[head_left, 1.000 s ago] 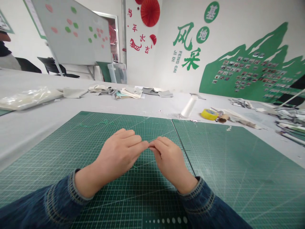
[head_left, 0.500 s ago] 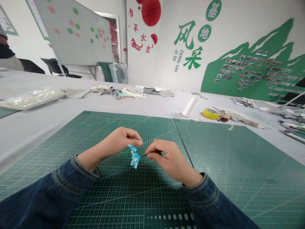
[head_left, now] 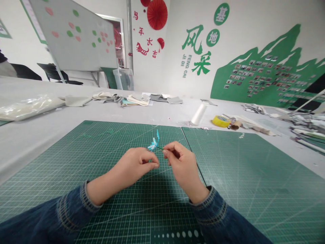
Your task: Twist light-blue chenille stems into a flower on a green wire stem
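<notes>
A small blue and white flower-like piece [head_left: 153,144] on a thin green stem points left and up above the green cutting mat [head_left: 101,135]. My right hand [head_left: 181,164] pinches the stem's end between thumb and fingertips. Just below and left of the flower is my left hand [head_left: 138,166], its thumb and forefinger pressed together. Whatever the left fingertips may hold is too small to make out. A narrow blue petal stands upright on the flower.
Behind the mats lie a white thread cone [head_left: 199,113], yellow tape [head_left: 221,121], a cardboard roll [head_left: 236,125] and folded cloths [head_left: 138,99]. A plastic-wrapped bundle [head_left: 30,106] lies at left, fabric scraps [head_left: 309,125] at right. A second mat [head_left: 254,162] adjoins.
My right hand has raised and turned the flower, moving it up and right. My left hand has shifted slightly right and down, now lying below the flower. The camera view has turned slightly.
</notes>
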Demonstrator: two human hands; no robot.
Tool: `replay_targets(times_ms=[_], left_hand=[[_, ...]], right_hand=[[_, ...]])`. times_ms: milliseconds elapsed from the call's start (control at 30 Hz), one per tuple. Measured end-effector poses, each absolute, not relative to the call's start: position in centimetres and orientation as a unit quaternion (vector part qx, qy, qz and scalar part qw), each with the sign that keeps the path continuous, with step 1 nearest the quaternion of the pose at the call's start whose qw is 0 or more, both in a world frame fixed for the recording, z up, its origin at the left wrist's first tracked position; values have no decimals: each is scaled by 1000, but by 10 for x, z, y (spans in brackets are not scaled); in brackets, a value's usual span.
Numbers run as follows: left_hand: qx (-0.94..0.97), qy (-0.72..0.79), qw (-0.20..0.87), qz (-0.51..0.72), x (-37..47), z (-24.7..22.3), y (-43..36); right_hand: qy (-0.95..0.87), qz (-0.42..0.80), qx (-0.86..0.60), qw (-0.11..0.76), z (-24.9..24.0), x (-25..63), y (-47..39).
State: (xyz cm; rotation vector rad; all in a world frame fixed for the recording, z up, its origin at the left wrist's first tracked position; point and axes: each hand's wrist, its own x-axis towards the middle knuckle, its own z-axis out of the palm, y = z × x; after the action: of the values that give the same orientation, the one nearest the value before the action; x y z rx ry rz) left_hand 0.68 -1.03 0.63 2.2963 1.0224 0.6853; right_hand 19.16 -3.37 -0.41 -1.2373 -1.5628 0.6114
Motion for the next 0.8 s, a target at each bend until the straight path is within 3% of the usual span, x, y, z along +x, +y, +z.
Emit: replay_targets(times_ms=[200,367,567,800], left_hand=[[908,299,-45,291,7,6,-22],[902,277,-156,294,3,13,-25],[887,286,-207,296,-11,25,-17],[888,328,-89,310,-25,30,4]], right_hand=[[-707,88,-513,479,-10,192,-33],[-762,27,-509,399,-10,190,-36],[-835,-64,-446,317,-8,191,-39],[-873,-77,-396,274,-2,195,-40]])
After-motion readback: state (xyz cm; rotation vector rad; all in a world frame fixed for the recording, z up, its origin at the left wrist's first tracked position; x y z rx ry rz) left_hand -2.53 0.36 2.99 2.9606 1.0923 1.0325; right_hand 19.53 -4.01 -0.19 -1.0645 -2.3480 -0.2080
